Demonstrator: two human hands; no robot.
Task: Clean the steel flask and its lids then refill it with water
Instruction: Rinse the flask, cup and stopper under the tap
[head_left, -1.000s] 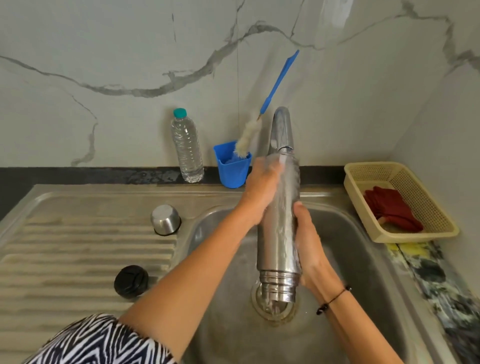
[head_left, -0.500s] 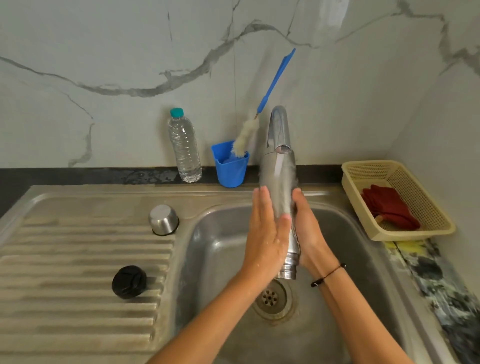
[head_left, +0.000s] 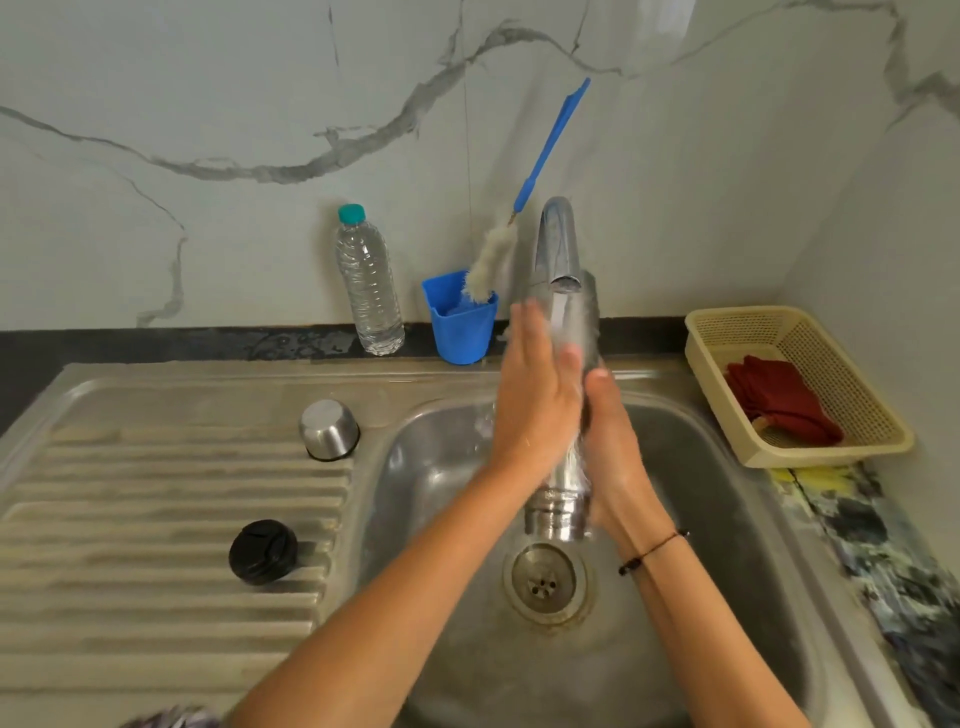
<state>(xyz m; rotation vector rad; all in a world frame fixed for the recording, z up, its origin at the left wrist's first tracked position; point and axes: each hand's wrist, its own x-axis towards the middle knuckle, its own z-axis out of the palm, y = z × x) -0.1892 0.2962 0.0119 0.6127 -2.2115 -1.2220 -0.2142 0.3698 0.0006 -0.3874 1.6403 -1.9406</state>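
Note:
The steel flask (head_left: 561, 499) hangs mouth down over the sink basin (head_left: 727, 519), its base up under the running tap (head_left: 558, 244). My left hand (head_left: 535, 395) lies flat along the flask's left side with straight fingers. My right hand (head_left: 615, 447) holds the flask from the right and behind, fingers wrapped round it. The steel cup lid (head_left: 329, 429) stands upside down on the drainboard (head_left: 130, 519). The black inner stopper (head_left: 263, 551) lies nearer me on the drainboard.
A clear plastic water bottle (head_left: 369, 283) and a blue cup (head_left: 460, 325) holding a blue-handled bottle brush (head_left: 524, 202) stand against the marble wall. A cream basket (head_left: 800, 384) with a red cloth (head_left: 779, 402) sits to the right of the sink. The drain (head_left: 544, 581) lies under the flask.
My left hand slid from the flask's top down its side and back up with the palm flat. The flask rose a little under the tap; my right hand kept its hold.

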